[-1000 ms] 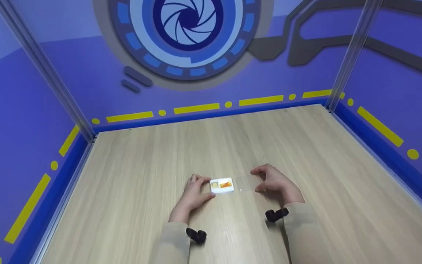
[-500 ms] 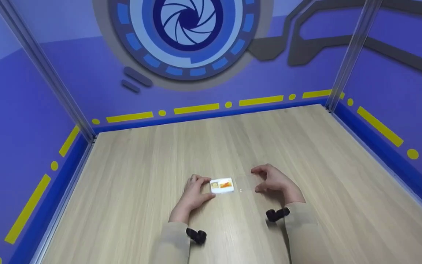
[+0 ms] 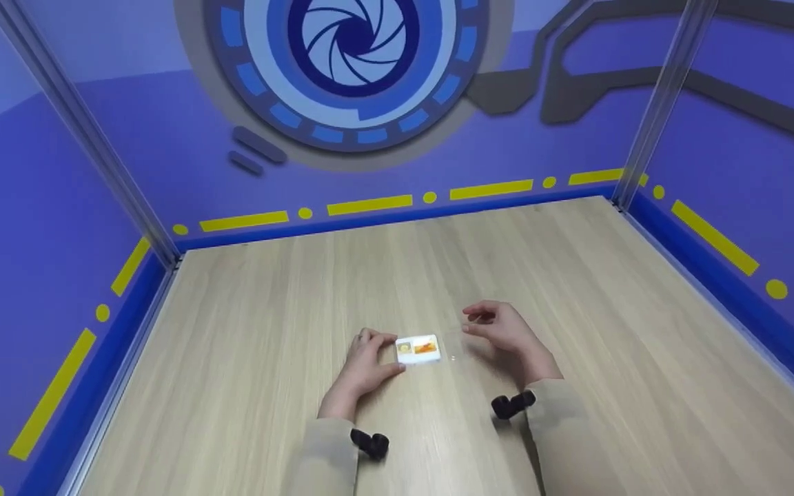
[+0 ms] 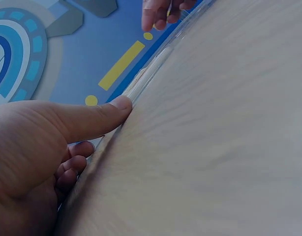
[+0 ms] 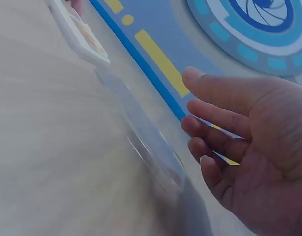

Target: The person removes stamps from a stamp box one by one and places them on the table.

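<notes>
A small flat white case with rounded corners and orange and beige pictures on top lies on the table. My left hand pinches it at the left end, thumb on the near edge and index finger on the far edge. Just right of the case, end to end with it, lies a clear plastic cover, barely visible in the head view. My right hand hovers over the far right part of this cover. In the right wrist view its fingers are loosely bent, with nothing between them and a gap to the cover.
The wood-grain table is bounded by blue printed panels at the back and both sides. Metal posts stand at the back corners. Black wrist-camera mounts stick out from the sleeves.
My right hand has let go of the clear cover's right end, lifted, and moved slightly left and away. The left hand and the case have stayed put.
</notes>
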Motion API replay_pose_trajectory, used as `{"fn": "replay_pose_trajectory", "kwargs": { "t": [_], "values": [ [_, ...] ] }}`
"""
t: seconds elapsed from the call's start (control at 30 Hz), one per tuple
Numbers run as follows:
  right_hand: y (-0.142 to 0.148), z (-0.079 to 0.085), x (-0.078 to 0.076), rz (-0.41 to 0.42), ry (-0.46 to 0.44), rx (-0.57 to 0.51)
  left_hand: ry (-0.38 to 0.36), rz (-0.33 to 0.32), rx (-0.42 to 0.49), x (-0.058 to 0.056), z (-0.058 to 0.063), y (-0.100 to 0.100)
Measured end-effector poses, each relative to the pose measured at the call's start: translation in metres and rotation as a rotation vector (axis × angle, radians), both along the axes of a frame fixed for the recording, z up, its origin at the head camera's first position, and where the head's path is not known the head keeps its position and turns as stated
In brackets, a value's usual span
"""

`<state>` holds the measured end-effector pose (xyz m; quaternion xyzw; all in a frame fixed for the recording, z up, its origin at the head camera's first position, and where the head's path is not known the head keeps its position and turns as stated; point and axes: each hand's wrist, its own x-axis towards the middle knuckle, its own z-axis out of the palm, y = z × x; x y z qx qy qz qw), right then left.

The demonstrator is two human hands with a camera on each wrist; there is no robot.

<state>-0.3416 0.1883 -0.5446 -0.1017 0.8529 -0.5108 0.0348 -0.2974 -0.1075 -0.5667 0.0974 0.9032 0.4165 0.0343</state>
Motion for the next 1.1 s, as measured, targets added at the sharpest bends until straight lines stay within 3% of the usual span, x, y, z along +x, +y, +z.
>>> {"fn": "replay_pose_trajectory", "kwargs": {
  "t": [0.17,0.73,1.1],
  "values": [
    [-0.02,0.005,-0.004,0.063,0.025,0.027,0.035,-0.008,-0.016,-0.001,0.0,0.0],
    [-0.057,0.001,-0.014,0.209,0.043,0.2,0.016,-0.004,-0.01,-0.001,-0.001,0.0],
    [-0.063,-0.001,-0.017,0.177,-0.005,0.271,0.029,-0.019,-0.023,0.0,-0.001,-0.001]
  ]
}}
